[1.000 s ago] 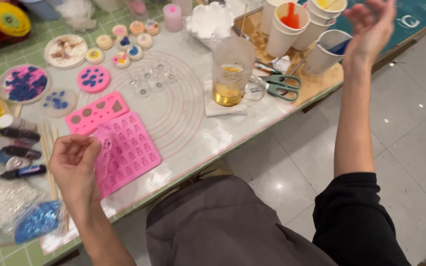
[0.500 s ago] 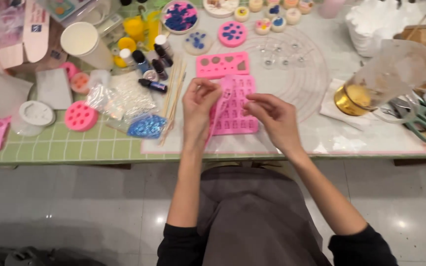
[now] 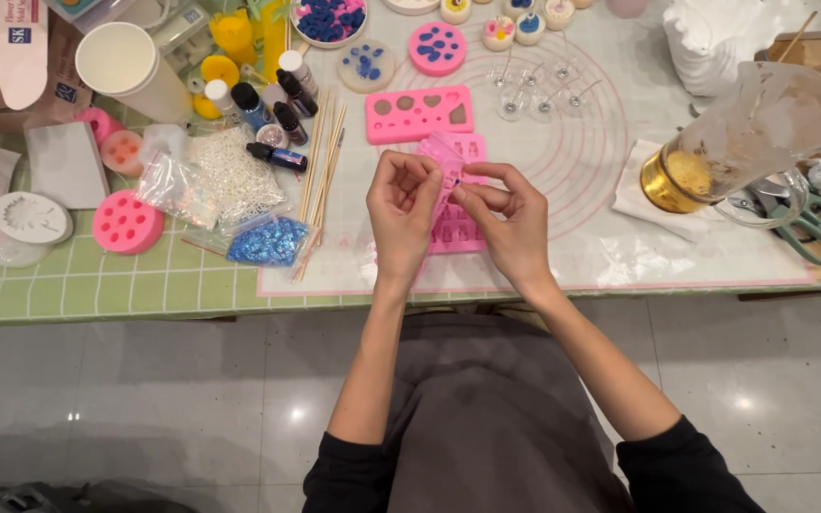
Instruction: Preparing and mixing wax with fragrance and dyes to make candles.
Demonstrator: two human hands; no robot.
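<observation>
Head view, A: Both the left hand (image 3: 403, 204) and right hand (image 3: 510, 220) pinch the pink mold (image 3: 448, 185), lifted and bent above the counter (image 3: 192, 280).

B: If it bends too far, I think it may spring loose onto the sticks (image 3: 320, 171).

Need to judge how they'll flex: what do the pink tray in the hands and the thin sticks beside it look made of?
The pink tray looks like matte silicone: its upper edge curls where the left hand and right hand pinch it. The thin sticks look like bare pale wood or bamboo, straight and unglossy; which one is unclear.
</observation>
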